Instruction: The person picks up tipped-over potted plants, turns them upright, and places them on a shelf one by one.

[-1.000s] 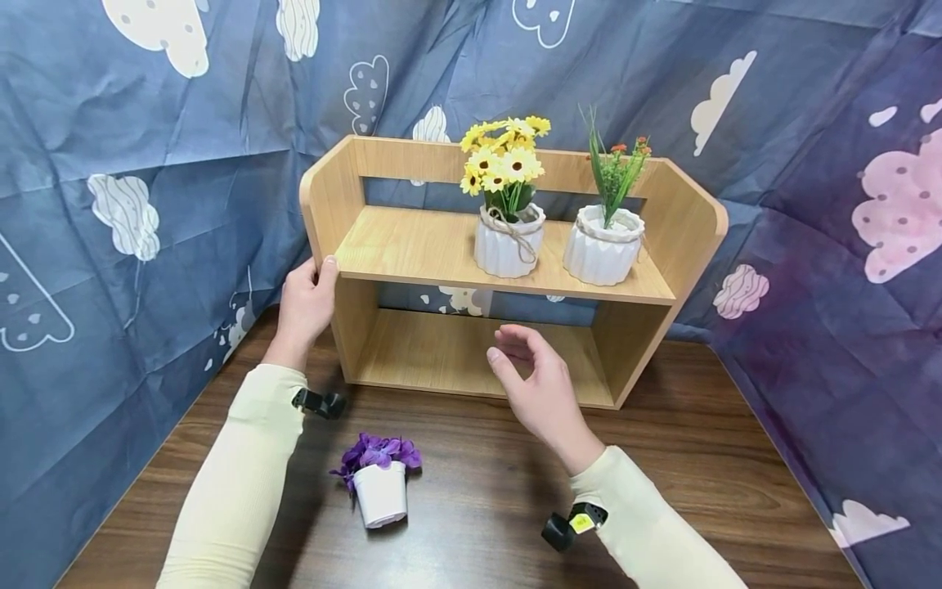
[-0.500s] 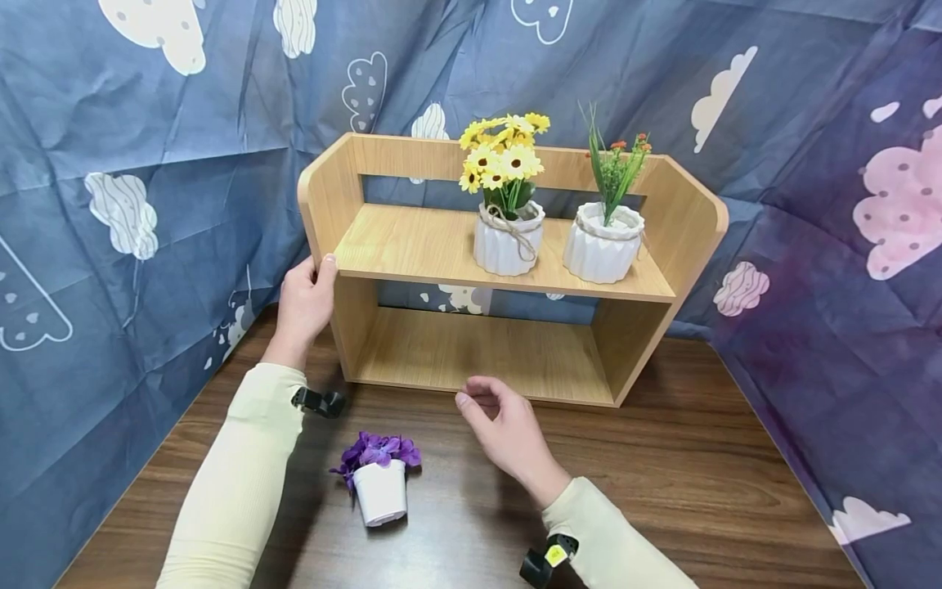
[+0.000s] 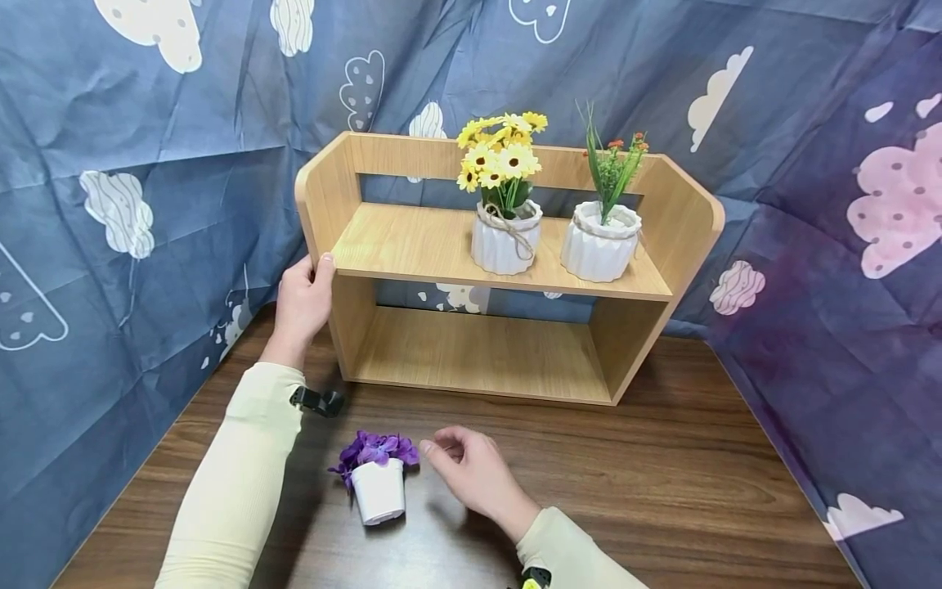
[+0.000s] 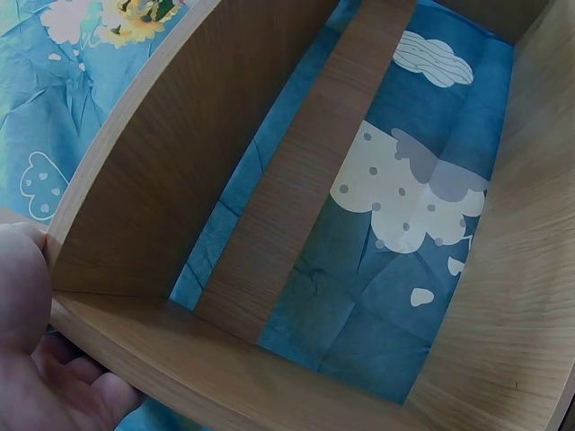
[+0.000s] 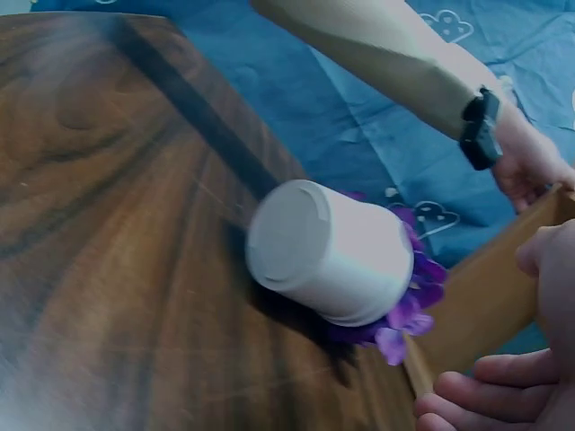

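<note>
My left hand (image 3: 303,304) grips the left side panel of a two-tier wooden shelf (image 3: 427,282); its thumb lies at the front edge, and the left wrist view shows its fingers curled behind the panel. Beside a small white pot with purple flowers (image 3: 380,491), my right hand (image 3: 471,473) hovers just to the right, fingers loosely bent and holding nothing. This pot lies tipped on its side on the table, blossoms toward the shelf. In the right wrist view the pot's round base (image 5: 289,235) faces the camera, apart from my fingers.
On the upper tier stand a white pot of yellow daisies (image 3: 506,237) and a white pot of grass with orange flowers (image 3: 601,241). A blue cloud-print cloth (image 3: 221,106) hangs behind and at both sides of the dark wooden table (image 3: 662,483).
My right hand has come down and left from in front of the shelf to beside the purple flower pot. My left hand keeps its grip on the shelf's side.
</note>
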Demonstrator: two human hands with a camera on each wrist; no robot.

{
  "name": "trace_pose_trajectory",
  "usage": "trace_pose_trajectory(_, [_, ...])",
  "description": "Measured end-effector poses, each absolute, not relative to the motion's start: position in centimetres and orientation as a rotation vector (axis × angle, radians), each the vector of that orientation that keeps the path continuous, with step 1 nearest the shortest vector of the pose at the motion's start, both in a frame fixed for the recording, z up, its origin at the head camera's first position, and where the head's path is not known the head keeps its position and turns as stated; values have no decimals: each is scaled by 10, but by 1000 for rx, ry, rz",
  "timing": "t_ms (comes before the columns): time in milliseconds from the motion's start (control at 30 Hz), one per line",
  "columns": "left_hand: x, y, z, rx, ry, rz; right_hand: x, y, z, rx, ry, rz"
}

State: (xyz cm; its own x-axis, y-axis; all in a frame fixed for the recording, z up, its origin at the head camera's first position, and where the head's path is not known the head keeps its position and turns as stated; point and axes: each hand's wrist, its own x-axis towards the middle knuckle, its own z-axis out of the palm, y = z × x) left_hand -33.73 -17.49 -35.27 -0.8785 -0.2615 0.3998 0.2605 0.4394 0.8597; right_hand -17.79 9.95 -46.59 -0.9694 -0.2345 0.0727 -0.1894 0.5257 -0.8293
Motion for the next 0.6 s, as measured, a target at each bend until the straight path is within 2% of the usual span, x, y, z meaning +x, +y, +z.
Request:
trace_pose_trajectory(267, [-338,-174,-354,0,-2207,-1445,-167,84,-481,-347,2628,-1402])
trace_pose_trajectory(600, [-339,-175,-354,9,-2200,-1444,-163,65,-482,-305,2663,-1250])
